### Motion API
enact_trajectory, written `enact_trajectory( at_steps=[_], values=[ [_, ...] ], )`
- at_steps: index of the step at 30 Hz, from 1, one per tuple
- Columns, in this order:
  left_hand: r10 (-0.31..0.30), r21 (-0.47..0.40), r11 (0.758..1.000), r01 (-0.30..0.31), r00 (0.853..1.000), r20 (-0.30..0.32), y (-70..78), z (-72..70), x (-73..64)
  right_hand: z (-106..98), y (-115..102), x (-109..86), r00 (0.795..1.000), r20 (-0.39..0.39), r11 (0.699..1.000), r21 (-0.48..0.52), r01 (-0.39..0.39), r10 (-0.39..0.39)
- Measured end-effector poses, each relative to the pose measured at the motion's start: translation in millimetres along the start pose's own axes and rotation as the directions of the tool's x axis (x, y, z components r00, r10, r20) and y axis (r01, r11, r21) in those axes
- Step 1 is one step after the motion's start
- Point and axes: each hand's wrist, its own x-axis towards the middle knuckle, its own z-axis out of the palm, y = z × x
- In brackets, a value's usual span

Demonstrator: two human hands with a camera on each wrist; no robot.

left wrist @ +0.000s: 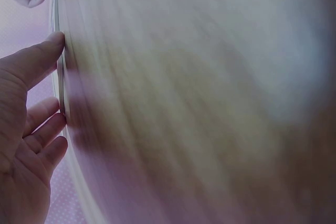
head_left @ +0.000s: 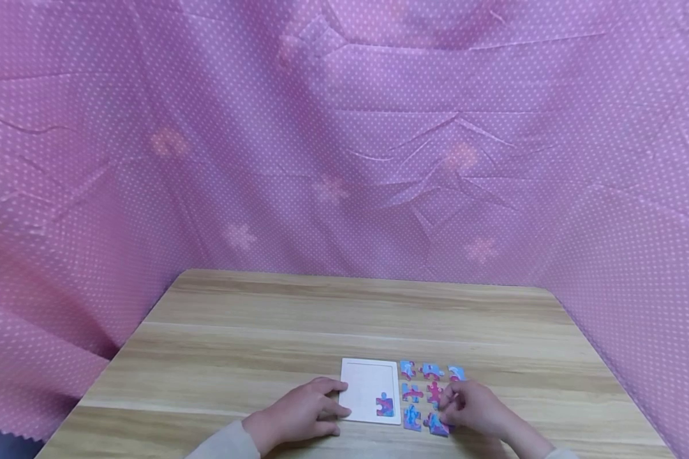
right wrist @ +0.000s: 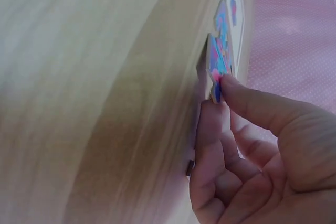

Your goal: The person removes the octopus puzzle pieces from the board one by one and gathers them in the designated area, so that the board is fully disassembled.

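My left hand (head_left: 307,411) rests at the left edge of a white puzzle tray (head_left: 356,417). Its thumb and fingertips touch that edge, spread apart, as the left wrist view also shows. One blue and purple puzzle piece (head_left: 385,405) lies in the tray's near right corner. To the right of the tray, my right hand (head_left: 476,408) pinches the corner of a puzzle piece (right wrist: 215,69) between thumb and index finger. That piece is tilted up off the table on the hand's side in the right wrist view. The right hand partly covers the loose pieces around it.
Several loose pieces lie in rows right of the tray, among them a blue one (head_left: 411,417), a pink one (head_left: 434,393) and a far one (head_left: 432,371). The wooden table (head_left: 252,344) is bordered by a pink dotted curtain (head_left: 344,210) at its back and sides.
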Motion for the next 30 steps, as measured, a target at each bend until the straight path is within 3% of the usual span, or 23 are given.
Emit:
enact_trajectory(
  at_steps=[5,9,17,23,30],
  values=[
    [0.005,0.015,1.000,-0.005,1.000,-0.004,-0.3,0.9,0.4,2.1,1.5,-0.5,0.998,-0.054,0.999,-0.035,-0.041,0.039],
    [0.013,0.028,1.000,-0.013,1.000,-0.011,-0.3,1.4,0.4,2.9,1.4,-0.5,0.997,-0.070,0.999,-0.008,-0.042,0.041],
    [0.017,0.037,0.999,-0.016,1.000,-0.014,-0.1,1.1,0.5,6.7,-5.7,9.2,0.997,-0.063,0.997,0.069,0.043,-0.039],
    [0.012,0.042,0.999,-0.011,1.000,-0.026,0.4,2.4,0.0,13.4,-15.1,19.2,0.998,-0.049,0.996,0.077,0.047,-0.043],
    [-0.009,0.019,1.000,0.009,1.000,-0.016,0.0,2.1,0.2,21.8,-26.2,32.7,0.992,-0.005,0.988,0.098,0.123,-0.123]
  ],
)
